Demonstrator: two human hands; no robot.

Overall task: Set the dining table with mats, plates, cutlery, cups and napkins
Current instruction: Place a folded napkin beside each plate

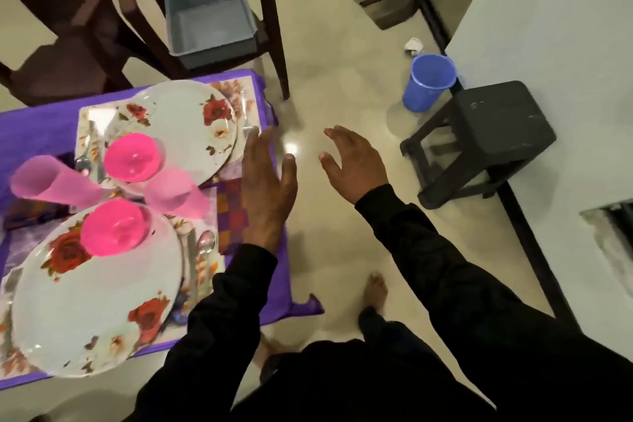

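A table under a purple cloth (41, 134) fills the left side. On it lie floral mats, each under a white rose-patterned plate: a near plate (85, 312) and a far plate (185, 120). A bright pink bowl sits on the near plate (114, 228), another on the far plate (132, 156). Two pale pink cups (51, 185) (174, 192) stand between the plates. A spoon (205, 243) lies right of the near plate. My left hand (265, 188) hovers open over the table's right edge. My right hand (352, 164) is open above the floor, holding nothing.
Dark brown plastic chairs stand behind the table; one holds a grey tub (209, 20). A dark stool (486, 140), a blue bucket (428, 82) and crumpled paper (412, 44) are on the floor by a white counter (548, 27). My bare foot (375, 291) is below.
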